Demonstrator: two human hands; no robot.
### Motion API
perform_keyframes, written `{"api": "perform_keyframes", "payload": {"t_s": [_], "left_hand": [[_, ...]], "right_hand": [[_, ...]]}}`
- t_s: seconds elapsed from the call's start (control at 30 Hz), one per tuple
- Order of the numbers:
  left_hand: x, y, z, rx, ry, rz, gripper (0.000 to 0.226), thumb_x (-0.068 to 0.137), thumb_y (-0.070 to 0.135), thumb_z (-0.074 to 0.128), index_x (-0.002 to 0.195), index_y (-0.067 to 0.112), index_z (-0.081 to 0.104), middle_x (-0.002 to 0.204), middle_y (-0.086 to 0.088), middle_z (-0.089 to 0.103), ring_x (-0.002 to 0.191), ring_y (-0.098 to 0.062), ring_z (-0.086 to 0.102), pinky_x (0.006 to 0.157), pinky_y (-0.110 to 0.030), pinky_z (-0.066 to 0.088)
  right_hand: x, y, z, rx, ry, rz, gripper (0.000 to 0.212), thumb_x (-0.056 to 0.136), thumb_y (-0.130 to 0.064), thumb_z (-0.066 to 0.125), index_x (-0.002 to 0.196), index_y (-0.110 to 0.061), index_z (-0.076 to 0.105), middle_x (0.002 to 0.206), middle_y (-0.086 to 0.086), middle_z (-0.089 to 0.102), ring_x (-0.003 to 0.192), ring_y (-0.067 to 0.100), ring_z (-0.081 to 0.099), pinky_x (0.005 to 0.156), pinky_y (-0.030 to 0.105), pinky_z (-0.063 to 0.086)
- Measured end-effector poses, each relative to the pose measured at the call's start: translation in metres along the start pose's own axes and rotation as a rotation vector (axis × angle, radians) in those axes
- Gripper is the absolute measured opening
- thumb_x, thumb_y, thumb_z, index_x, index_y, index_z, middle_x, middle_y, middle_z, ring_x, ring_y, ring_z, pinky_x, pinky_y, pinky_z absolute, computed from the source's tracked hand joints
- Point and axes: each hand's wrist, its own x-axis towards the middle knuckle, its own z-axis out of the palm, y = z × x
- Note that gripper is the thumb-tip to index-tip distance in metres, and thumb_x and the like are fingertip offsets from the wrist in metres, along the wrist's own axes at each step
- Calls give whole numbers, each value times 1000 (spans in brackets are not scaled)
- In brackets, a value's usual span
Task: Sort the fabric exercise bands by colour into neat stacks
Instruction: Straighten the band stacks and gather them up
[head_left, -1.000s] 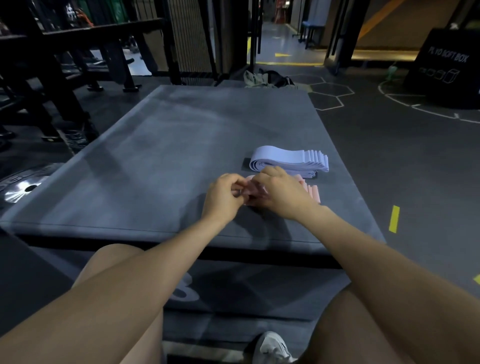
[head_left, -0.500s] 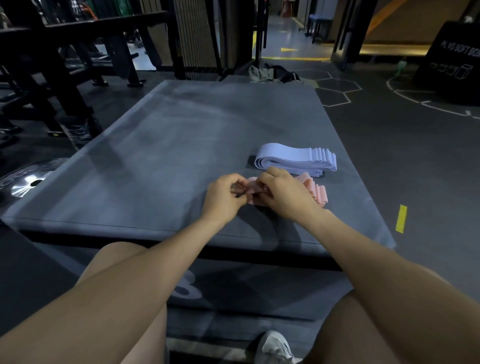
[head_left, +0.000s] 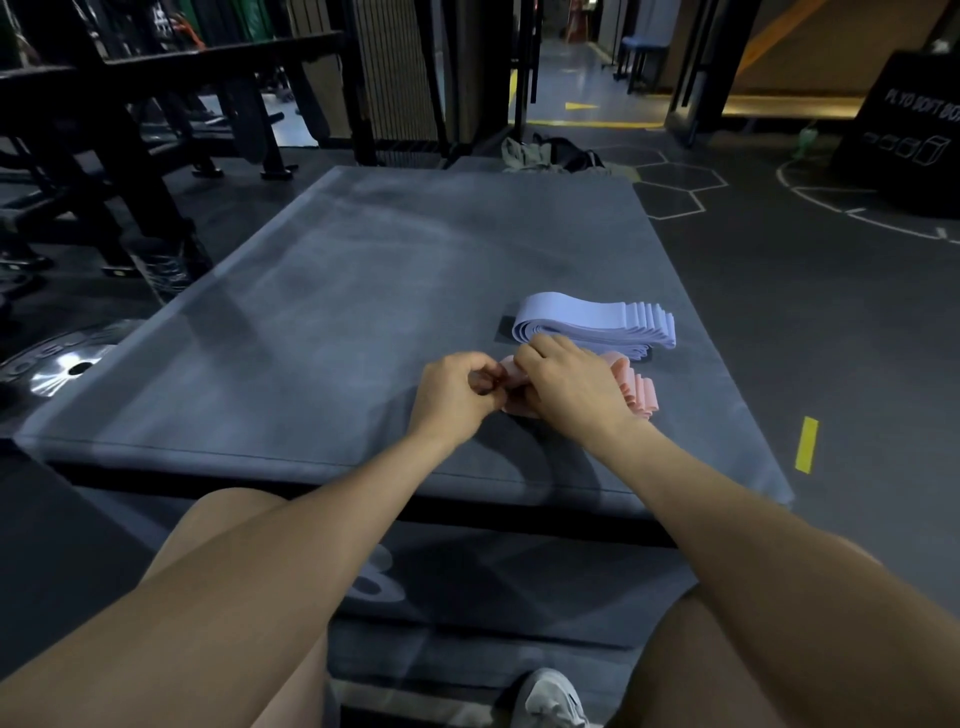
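Pink bands (head_left: 636, 396) right of centre on grey padded box (head_left: 332, 332), soft loops fanned unevenly; left hand (head_left: 454, 397) pinches near end, right hand (head_left: 571, 387) curled over stack, gripping; lilac bands (head_left: 597, 323) just above, flat, stepped ends; broad bare matte surface left; right edge near.

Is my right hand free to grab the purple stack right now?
Probably not yet: the right hand is pinching the pink bands along with the left hand. The purple stack lies just beyond, with nothing between.
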Motion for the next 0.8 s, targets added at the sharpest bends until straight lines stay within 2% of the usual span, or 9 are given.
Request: {"api": "perform_keyframes", "payload": {"t_s": [0.07,0.17,0.23,0.3,0.43,0.53,0.67,0.8], "left_hand": [[0,3,0,-9,9,-5,21,70,1,75,90,8,72,83,-9,72,72,-11,63,65,-10,46],[3,13,-2,-67,33,-21,19,71,2,75,88,8,71,81,-8,71,72,-14,63,71,-23,51],[4,24,-7,-111,48,6,17,72,4,76,87,7,68,79,-6,68,73,-17,63,73,-27,52],[6,38,-16,-147,63,46,18,73,4,76,87,5,66,81,-6,68,75,-18,64,73,-28,52],[10,62,-50,-167,136,104,22,72,1,74,86,11,61,86,-7,66,76,-18,63,76,-32,52],[8,74,-87,-96,200,155,24,74,11,75,91,11,59,96,-7,63,83,-19,60,78,-33,50],[-3,84,-143,-54,309,176,26,78,24,73,93,19,53,100,0,58,87,-15,56,73,-28,45],[-18,86,-201,50,480,193,32,73,25,74,95,17,51,97,5,47,87,-21,57,71,-36,47]], "right_hand": [[2,0,-4,23,-41,-2,37,47,-30,84,61,-8,57,61,9,56,53,28,60,37,22,31],[9,2,-17,12,-9,-9,29,50,-27,79,55,-10,56,54,7,53,46,28,56,36,20,28],[17,3,-30,7,55,-44,20,64,-27,59,53,-11,57,52,7,52,44,27,54,39,19,26],[29,4,-45,-15,109,-79,24,64,-25,44,48,-12,56,49,4,50,42,25,53,36,18,27],[58,-8,-83,-67,167,-129,7,43,-12,60,41,-11,53,45,3,48,39,24,52,32,17,30],[77,-30,-112,-34,205,-172,7,46,-9,59,43,-8,52,47,8,47,40,27,51,32,21,29],[105,-75,-147,-13,232,-214,7,52,5,60,50,-1,57,54,15,51,49,32,54,44,23,26],[131,-128,-181,25,284,-238,13,76,1,54,80,1,66,88,17,60,84,34,59,59,31,33]]}}
